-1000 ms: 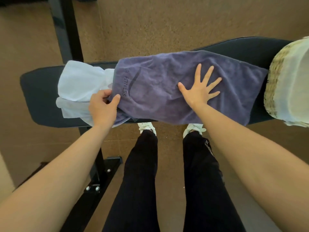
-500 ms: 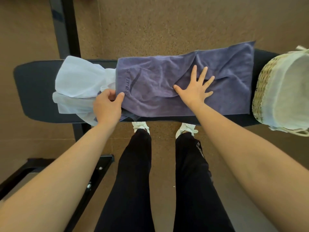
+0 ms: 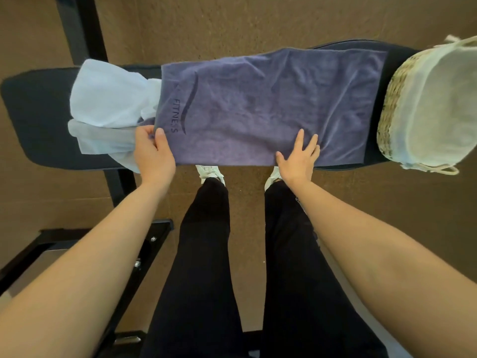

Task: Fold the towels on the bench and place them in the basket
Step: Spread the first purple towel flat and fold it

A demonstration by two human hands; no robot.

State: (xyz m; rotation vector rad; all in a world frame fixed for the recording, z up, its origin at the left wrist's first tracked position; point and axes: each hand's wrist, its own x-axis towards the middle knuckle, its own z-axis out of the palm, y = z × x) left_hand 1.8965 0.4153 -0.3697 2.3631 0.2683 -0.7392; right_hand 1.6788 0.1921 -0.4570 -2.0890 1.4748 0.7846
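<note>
A purple towel (image 3: 271, 107) printed with "FITNESS" lies spread flat along the dark padded bench (image 3: 36, 117). My left hand (image 3: 153, 151) pinches its near left corner, thumb on top. My right hand (image 3: 299, 153) rests flat on the towel's near edge, fingers straight and spread. A crumpled white towel (image 3: 108, 99) sits to the left, partly under the purple one. A woven basket (image 3: 389, 99) with a white cloth liner stands on the bench's right end, touching nothing of the towel that I can see.
The bench's black metal frame (image 3: 121, 182) and foot run down to the lower left. My legs in dark trousers and white shoes (image 3: 209, 171) stand close against the bench front. Brown carpet surrounds everything.
The purple towel's far right part has been laid flat and smoothed. My right hand slid from the towel's middle back to its near edge. My left hand kept hold of the left corner.
</note>
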